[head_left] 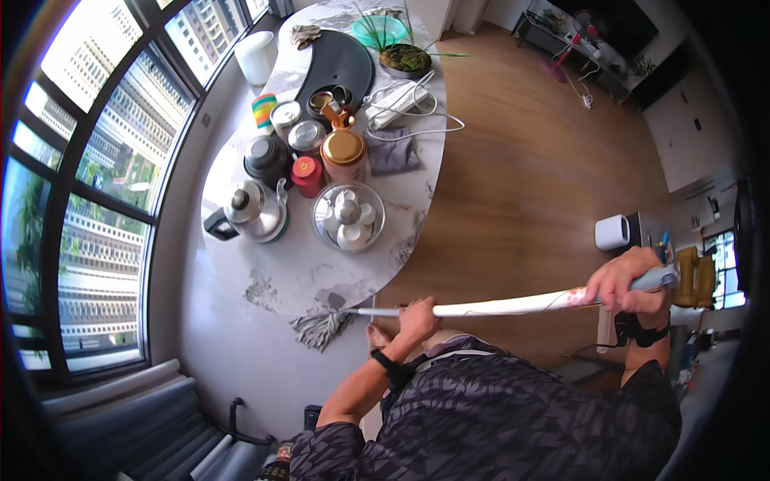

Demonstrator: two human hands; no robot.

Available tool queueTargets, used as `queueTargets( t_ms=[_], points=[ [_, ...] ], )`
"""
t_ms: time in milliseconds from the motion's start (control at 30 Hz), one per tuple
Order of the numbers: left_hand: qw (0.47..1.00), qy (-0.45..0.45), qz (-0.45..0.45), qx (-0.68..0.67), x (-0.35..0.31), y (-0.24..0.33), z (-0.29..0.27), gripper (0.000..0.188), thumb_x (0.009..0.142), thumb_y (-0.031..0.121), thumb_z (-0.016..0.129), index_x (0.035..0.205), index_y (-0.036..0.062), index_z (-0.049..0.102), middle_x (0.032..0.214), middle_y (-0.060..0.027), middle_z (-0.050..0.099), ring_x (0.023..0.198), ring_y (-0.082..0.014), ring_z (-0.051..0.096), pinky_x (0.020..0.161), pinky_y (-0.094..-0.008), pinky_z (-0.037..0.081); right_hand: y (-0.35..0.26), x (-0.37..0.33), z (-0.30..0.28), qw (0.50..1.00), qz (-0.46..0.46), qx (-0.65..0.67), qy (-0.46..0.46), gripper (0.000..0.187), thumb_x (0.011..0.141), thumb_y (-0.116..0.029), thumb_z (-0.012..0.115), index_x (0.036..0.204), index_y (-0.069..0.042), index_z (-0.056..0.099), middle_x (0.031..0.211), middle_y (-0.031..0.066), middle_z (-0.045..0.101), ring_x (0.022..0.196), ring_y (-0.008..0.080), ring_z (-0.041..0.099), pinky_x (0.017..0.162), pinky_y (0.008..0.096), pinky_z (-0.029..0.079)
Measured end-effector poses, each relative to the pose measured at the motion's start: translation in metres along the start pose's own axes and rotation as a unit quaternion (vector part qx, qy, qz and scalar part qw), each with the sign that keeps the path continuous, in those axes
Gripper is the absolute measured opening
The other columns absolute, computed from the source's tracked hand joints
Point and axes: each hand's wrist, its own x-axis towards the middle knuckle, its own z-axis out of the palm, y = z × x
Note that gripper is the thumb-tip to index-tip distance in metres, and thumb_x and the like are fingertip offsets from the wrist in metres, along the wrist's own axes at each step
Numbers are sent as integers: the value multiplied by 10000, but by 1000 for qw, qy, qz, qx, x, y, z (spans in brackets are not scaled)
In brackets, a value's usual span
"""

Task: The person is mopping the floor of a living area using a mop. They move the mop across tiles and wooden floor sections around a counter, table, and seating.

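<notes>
A string mop with a long white handle (505, 306) lies across in front of my body. My left hand (419, 319) is wrapped round the lower shaft, not far from the mop head. Higher up, my right hand (622, 280) grips the handle near its grey-blue end. The grey strands of the mop head (321, 329) rest on the light floor, beside the near end of the marble table (321, 280). Part of the head seems tucked under the table's edge. A bare foot (375, 340) shows just behind the shaft.
On the table stand a kettle (245, 204), a glass bowl of white cups (348, 216), several canisters, a power strip (401, 104) and a potted plant (405, 60). Large windows (104, 200) line the left. Rolled material (144, 425) lies lower left. Wooden floor (513, 160) extends right.
</notes>
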Motion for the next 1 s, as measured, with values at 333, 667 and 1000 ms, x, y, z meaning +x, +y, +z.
queueTargets(
  t_ms=[333, 667, 1000],
  points=[
    [989, 112, -75, -59, -37, -86, 20, 289, 786, 298, 625, 997, 101, 634, 955, -151, 664, 938, -357, 621, 783, -462, 488, 91, 49, 31, 983, -5, 184, 9, 228, 819, -199, 600, 663, -79, 486, 637, 50, 534, 698, 241, 567, 671, 373, 459],
    [925, 180, -334, 7, -197, -292, 73, 165, 737, 190, 667, 843, 72, 622, 895, -196, 586, 873, -407, 568, 751, -488, 473, 243, 99, 184, 946, 162, 119, -255, 144, 931, -143, 572, 906, -4, 598, 1062, 137, 642, 948, 181, 591, 788, 311, 502],
    [945, 129, -299, 31, -129, -210, 109, 189, 768, 209, 634, 904, 79, 644, 941, -197, 589, 887, -415, 586, 784, -488, 492, 234, 32, 77, 953, 169, 163, -190, 229, 926, -248, 600, 859, -29, 592, 1020, 99, 659, 846, 138, 592, 680, 272, 494]
  ],
)
